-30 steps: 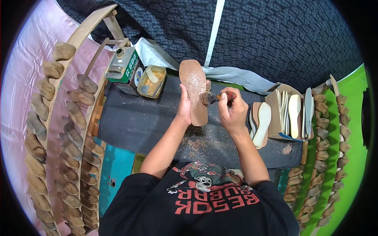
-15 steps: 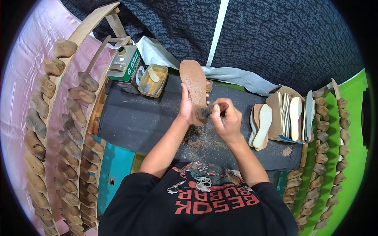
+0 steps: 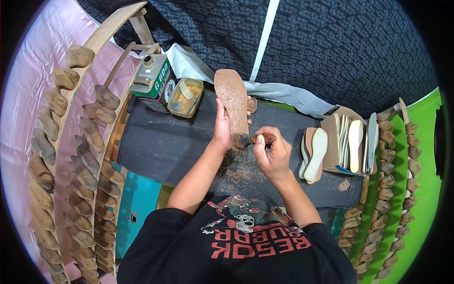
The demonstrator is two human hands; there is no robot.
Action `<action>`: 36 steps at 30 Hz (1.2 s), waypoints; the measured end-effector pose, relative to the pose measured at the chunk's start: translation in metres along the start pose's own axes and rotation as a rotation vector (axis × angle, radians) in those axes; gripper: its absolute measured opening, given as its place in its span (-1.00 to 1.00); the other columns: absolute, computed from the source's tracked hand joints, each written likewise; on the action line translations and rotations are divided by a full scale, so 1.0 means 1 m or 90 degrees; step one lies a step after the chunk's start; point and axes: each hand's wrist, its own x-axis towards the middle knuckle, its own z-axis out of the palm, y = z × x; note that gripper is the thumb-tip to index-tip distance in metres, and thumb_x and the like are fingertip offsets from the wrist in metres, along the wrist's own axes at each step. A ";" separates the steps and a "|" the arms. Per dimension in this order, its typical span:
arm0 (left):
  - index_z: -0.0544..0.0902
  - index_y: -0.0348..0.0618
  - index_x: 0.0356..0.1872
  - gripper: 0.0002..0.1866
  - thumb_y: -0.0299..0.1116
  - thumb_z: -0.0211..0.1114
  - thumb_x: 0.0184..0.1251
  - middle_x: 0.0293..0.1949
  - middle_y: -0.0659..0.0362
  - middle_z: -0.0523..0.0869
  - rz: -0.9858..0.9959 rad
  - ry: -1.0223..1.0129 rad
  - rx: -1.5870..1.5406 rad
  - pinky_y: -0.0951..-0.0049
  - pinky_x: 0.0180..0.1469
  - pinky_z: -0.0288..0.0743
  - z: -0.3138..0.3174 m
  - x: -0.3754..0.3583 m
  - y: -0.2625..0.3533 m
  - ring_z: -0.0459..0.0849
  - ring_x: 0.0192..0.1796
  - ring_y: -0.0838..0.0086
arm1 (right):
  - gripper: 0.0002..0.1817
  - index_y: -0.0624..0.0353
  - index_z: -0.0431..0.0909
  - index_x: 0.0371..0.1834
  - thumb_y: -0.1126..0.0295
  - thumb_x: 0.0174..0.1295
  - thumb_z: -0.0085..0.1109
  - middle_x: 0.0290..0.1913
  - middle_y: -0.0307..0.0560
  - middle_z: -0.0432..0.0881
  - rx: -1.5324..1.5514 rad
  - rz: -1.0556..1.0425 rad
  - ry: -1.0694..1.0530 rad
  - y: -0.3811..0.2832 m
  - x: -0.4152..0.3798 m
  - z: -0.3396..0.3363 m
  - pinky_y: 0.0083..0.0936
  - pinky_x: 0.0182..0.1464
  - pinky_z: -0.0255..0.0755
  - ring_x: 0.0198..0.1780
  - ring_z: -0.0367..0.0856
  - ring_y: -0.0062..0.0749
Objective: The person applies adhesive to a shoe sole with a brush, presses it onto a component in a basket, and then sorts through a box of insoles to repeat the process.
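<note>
My left hand (image 3: 222, 124) holds a brown shoe sole (image 3: 231, 97) upright from beneath, its fingertips showing at the sole's right edge. The sole's surface looks rough and speckled. In my right hand (image 3: 273, 152) is a tool with a red and black handle (image 3: 268, 139), fingers wrapped round it. The tool's dark head (image 3: 242, 140) lies against the lower end of the sole, near the base of my left hand. Brown crumbs (image 3: 236, 176) are scattered on the dark table (image 3: 156, 142) below.
A metal can (image 3: 152, 80) and a tub with yellowish contents (image 3: 186, 98) stand at the back left. On the right are loose insoles (image 3: 316, 154) and a cardboard box (image 3: 331, 139) of insoles. Racks of wooden shoe lasts (image 3: 91, 134) flank both sides.
My right hand and the tool have moved slightly down, closer to the sole's lower end. The sole has shifted a little up and left.
</note>
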 end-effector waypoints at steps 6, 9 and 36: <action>0.49 -0.19 0.39 -0.07 0.47 -0.35 0.52 0.24 0.07 0.66 -0.014 -0.001 0.029 0.14 0.28 0.61 0.016 0.000 -0.022 0.70 0.18 0.27 | -0.83 0.28 0.55 -0.07 0.51 0.32 0.23 -0.31 0.07 0.68 -0.016 -0.031 0.094 0.017 0.028 0.003 -0.30 -0.24 0.58 -0.35 0.71 -0.09; 0.48 -0.21 0.38 -0.06 0.47 -0.36 0.53 0.23 0.05 0.66 0.005 0.019 0.034 0.12 0.31 0.59 0.017 0.003 -0.020 0.70 0.19 0.25 | -0.82 0.29 0.55 -0.07 0.52 0.31 0.23 -0.30 0.08 0.68 -0.001 -0.024 0.087 0.018 0.023 0.002 -0.30 -0.23 0.58 -0.33 0.71 -0.07; 0.40 -0.10 0.47 -0.16 0.41 -0.29 0.56 0.36 0.11 0.58 0.014 -0.099 -0.212 0.17 -0.01 0.59 0.006 0.006 0.006 0.67 -0.06 0.32 | -0.90 0.25 0.60 -0.19 0.54 0.25 0.26 -0.49 -0.10 0.67 -0.061 -0.023 0.106 0.002 -0.001 -0.022 -0.46 -0.38 0.56 -0.49 0.68 -0.39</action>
